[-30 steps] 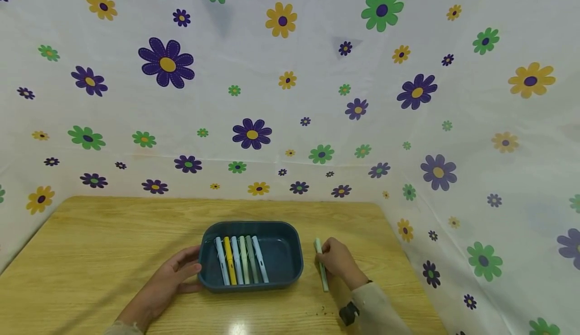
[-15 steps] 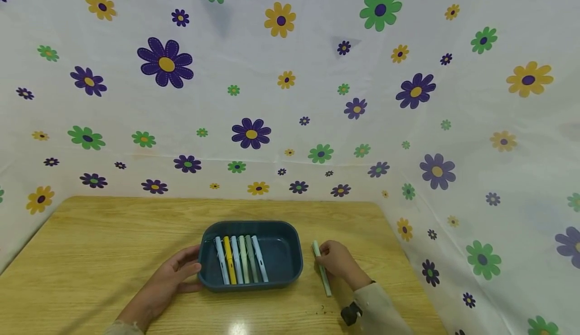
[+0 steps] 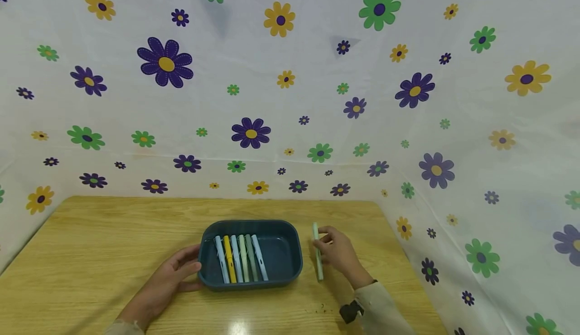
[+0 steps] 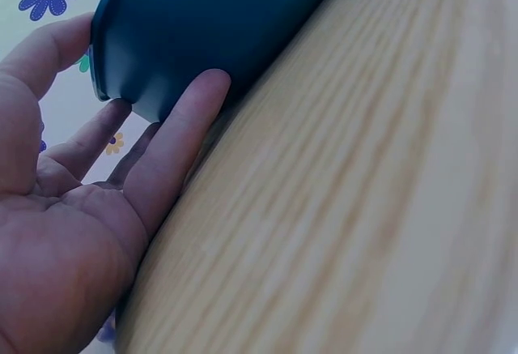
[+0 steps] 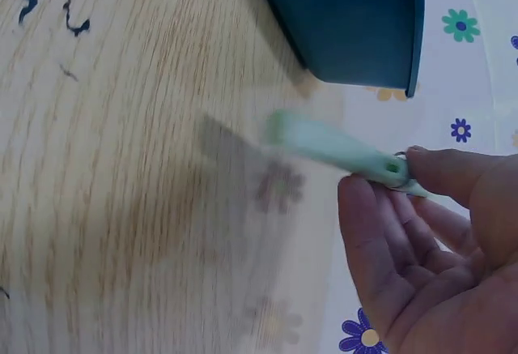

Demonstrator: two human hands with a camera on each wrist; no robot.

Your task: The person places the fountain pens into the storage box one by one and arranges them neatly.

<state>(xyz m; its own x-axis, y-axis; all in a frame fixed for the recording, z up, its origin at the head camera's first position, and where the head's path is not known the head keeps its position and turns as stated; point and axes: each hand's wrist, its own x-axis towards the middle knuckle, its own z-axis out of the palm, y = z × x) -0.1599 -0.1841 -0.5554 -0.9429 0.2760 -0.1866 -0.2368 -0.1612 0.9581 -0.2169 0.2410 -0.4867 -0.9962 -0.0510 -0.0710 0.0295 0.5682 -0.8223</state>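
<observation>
A light green pen (image 3: 318, 257) is pinched between the thumb and fingers of my right hand (image 3: 340, 254), to the right of a dark blue tray (image 3: 283, 287). In the right wrist view the pen (image 5: 324, 145) tilts above the table, its far end blurred, with a shadow beneath. My left hand (image 3: 169, 277) touches the tray's left end with extended fingers. The left wrist view shows one fingertip on the tray's outer wall (image 4: 186, 30) and another digit at the rim. Inside the tray lie several pens in a row: light blue ones, a yellow pen (image 3: 230, 262), green ones.
The wooden table (image 3: 113, 244) spreads around the tray. Small dark marks (image 3: 321, 309) lie on it near the right sleeve (image 3: 380, 307). A white sheet with printed flowers (image 3: 254, 88) hangs behind the table and along its right side.
My right hand has raised the light green pen and moved it slightly away from me; the pen now stands straighter in the head view. The left hand and tray have stayed put.
</observation>
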